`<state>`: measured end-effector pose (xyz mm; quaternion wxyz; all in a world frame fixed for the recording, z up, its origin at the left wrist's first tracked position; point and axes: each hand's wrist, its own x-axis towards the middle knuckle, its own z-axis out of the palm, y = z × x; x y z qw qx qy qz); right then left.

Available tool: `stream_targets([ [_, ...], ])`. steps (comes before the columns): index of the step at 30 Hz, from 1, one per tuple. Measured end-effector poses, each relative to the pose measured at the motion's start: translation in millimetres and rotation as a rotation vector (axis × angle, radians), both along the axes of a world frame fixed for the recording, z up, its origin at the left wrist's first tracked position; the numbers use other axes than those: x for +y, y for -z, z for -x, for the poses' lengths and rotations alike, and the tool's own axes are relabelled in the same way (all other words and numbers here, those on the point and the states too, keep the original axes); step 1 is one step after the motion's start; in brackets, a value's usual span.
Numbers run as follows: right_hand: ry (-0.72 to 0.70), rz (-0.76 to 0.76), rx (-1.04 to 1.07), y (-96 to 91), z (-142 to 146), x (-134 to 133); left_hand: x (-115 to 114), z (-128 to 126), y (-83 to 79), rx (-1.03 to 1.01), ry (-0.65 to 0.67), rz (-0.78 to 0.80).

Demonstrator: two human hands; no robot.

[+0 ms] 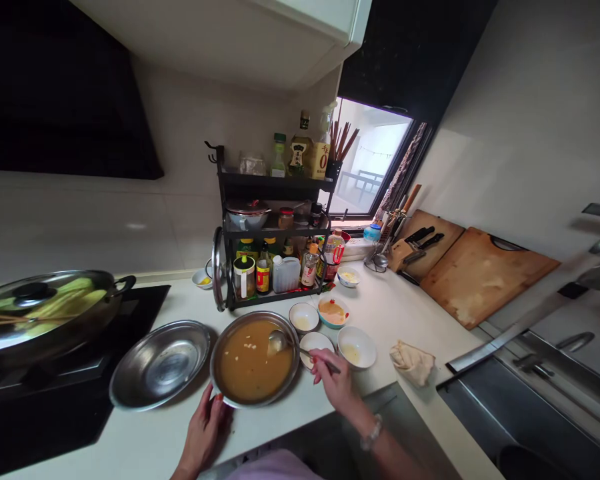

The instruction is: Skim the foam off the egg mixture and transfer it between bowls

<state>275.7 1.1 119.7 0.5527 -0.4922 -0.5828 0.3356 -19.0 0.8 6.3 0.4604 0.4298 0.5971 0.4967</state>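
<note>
Left hand (206, 427) cups near rim of round steel bowl of brown batter (254, 358) on white counter (380, 313), right hand (336, 383) pinches long metal spoon (293, 345) resting inside; advisable: brace bowl firmly, stir slowly, keeping spoon low against splashing.

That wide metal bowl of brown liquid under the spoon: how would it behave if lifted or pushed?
The metal bowl is shallow and looks well filled, so its liquid would probably slosh over the low rim. Likely heavy for its size. The left hand grips one edge only; it may tilt.
</note>
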Motion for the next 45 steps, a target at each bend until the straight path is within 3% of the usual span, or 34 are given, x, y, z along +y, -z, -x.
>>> stream_targets([
  [3,-0.051,-0.163,-0.145,-9.4,-11,-4,1,2,1.3,0.058,0.003,-0.025],
  [8,0.336,-0.178,-0.095,-20.0,-65,18,3,5,1.5,0.174,-0.005,-0.064],
  [10,0.436,-0.134,-0.082,-13.0,-87,30,4,5,2.1,0.190,-0.010,-0.061],
  [13,0.475,-0.070,-0.035,4.4,-108,44,5,6,3.5,0.210,-0.013,-0.036],
  [18,0.564,0.032,0.120,28.0,-117,59,6,5,3.9,0.273,-0.045,-0.022],
  [24,0.761,0.071,0.272,35.0,-130,66,7,7,4.7,0.308,-0.041,-0.024],
  [36,0.800,0.066,0.406,12.9,-128,50,5,6,1.7,0.315,-0.014,-0.047],
  [45,0.622,0.034,0.417,-19.7,-101,37,4,4,-0.3,0.283,-0.026,-0.082],
])
